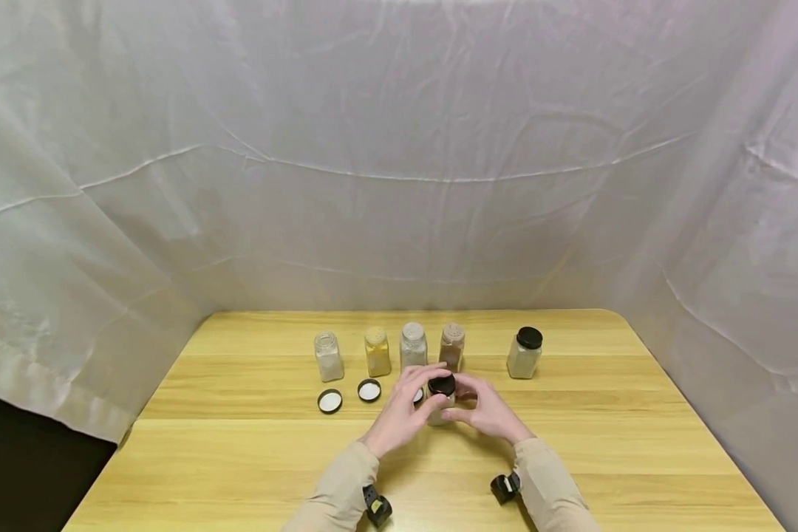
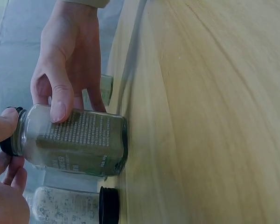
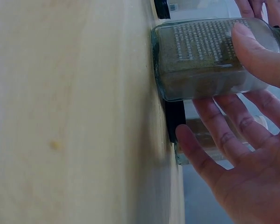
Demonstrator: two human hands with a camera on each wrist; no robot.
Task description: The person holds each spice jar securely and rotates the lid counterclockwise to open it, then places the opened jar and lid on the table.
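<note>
A square glass spice jar (image 1: pixel 437 419) with grey-brown powder stands upright on the table between the two hands. My left hand (image 1: pixel 402 410) grips its black screw lid (image 2: pixel 8 144) from above, thumb and fingers on the lid's sides. Lower down, my right hand (image 1: pixel 493 414) holds the jar's body, its thumb on the printed label (image 3: pixel 205 42) and the fingers along the other side. In the right wrist view, the little finger reaches toward a black lid (image 3: pixel 175 122) that lies behind the jar.
Behind the hands stand lidless jars: a clear one (image 1: pixel 329 362), a yellow one (image 1: pixel 377 360), a greyish one (image 1: pixel 413 352) and a red-brown one (image 1: pixel 451 349). Black lids with white liners (image 1: pixel 329 401) lie before them. A black-capped jar (image 1: pixel 524 356) stands right. White curtains (image 1: pixel 399 222) surround the table.
</note>
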